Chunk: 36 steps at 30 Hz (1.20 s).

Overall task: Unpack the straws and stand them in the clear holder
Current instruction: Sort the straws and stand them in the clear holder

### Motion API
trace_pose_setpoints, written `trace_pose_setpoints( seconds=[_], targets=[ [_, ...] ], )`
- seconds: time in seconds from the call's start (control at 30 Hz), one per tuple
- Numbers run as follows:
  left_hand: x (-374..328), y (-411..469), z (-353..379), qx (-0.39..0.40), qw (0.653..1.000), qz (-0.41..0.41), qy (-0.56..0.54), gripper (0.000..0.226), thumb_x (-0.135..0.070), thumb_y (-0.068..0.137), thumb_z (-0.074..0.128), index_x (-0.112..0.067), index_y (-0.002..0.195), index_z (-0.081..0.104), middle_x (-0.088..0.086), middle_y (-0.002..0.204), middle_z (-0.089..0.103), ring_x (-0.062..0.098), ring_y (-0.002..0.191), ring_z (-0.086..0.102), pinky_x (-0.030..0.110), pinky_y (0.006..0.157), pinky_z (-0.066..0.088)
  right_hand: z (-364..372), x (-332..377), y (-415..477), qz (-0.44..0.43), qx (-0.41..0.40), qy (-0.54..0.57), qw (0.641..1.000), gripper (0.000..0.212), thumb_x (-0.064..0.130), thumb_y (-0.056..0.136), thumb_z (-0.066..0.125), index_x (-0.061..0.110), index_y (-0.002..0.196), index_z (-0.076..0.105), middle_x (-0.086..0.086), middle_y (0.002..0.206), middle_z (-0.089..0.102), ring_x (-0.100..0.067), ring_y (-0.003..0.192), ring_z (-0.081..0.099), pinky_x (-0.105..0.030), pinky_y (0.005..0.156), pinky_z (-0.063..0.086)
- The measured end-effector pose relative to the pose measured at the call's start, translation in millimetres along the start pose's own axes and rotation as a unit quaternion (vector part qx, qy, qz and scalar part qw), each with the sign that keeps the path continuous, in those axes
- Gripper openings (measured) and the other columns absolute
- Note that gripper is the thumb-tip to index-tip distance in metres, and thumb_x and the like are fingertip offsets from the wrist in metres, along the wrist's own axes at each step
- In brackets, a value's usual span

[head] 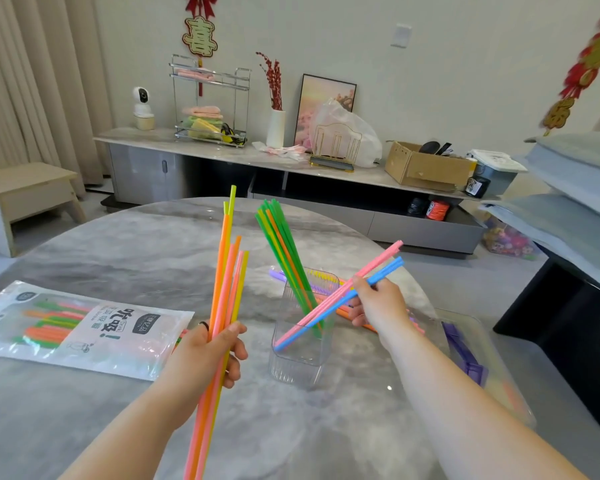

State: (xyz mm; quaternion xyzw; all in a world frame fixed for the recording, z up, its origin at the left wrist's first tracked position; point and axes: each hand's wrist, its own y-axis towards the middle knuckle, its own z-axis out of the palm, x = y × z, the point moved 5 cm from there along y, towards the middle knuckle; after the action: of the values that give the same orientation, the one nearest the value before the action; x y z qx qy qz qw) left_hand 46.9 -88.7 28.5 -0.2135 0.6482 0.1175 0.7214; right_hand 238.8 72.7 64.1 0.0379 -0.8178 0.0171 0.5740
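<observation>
The clear holder (302, 358) stands upright at the table's middle, with several green, yellow and orange straws (281, 244) leaning in it. My right hand (378, 306) grips a pink and a blue straw (381, 268) near their upper part; their lower ends sit slanted inside the holder. My left hand (212, 355), left of the holder, holds a bundle of several orange, yellow and pink straws (227, 278) upright. The straw package (84, 327) lies flat at the left with straws still inside.
More loose straws (354, 311) lie on the grey marble table (136, 265) behind the holder. A clear tray (482, 358) with purple pieces sits at the right edge. A dark bench stands to the right, a TV cabinet with clutter behind.
</observation>
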Motion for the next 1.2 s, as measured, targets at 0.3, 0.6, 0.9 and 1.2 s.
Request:
trace_pose_setpoints(
  seconds=[0.3,0.6,0.9,1.2],
  targets=[
    [3,3,5,0.009,1.000,-0.013,-0.006,0.014,-0.016,0.093,0.046,-0.012,0.085,0.056,-0.002,0.052,0.060,0.009,0.032,0.050,0.019,0.033,0.040,28,-56,-21,0.061,0.147,-0.125,0.979,0.032,0.026,0.083,0.061,0.010,0.107,0.047,0.001,0.081,0.049,-0.005,0.040,0.046,-0.012,0.027,0.031],
    [12,10,4,0.026,0.999,-0.021,0.004,0.015,-0.018,0.093,0.044,-0.013,0.086,0.056,-0.006,0.048,0.064,0.008,0.034,0.051,0.018,0.034,0.041,54,-75,-19,0.041,0.217,-0.290,0.931,0.054,0.023,0.085,0.046,0.014,0.136,0.029,0.015,0.067,0.029,-0.011,0.064,0.043,-0.022,0.051,0.034],
    [11,7,13,0.059,0.998,-0.028,-0.002,0.017,-0.017,0.094,0.043,-0.011,0.086,0.057,-0.005,0.048,0.063,0.009,0.034,0.051,0.018,0.034,0.041,42,-64,-48,0.035,0.262,-0.323,0.909,0.033,0.054,0.077,0.056,0.027,0.086,0.040,0.012,0.069,0.032,-0.010,0.067,0.040,-0.018,0.049,0.026],
    [-2,-8,23,0.129,0.992,-0.006,-0.004,0.020,-0.017,0.093,0.042,-0.010,0.085,0.059,-0.002,0.051,0.063,0.009,0.032,0.046,0.017,0.034,0.038,32,4,-90,-0.005,0.349,-0.231,0.908,0.021,0.033,0.085,0.052,0.025,0.066,0.053,0.011,0.058,0.056,0.001,0.032,0.042,-0.010,0.032,0.028]
  ],
)
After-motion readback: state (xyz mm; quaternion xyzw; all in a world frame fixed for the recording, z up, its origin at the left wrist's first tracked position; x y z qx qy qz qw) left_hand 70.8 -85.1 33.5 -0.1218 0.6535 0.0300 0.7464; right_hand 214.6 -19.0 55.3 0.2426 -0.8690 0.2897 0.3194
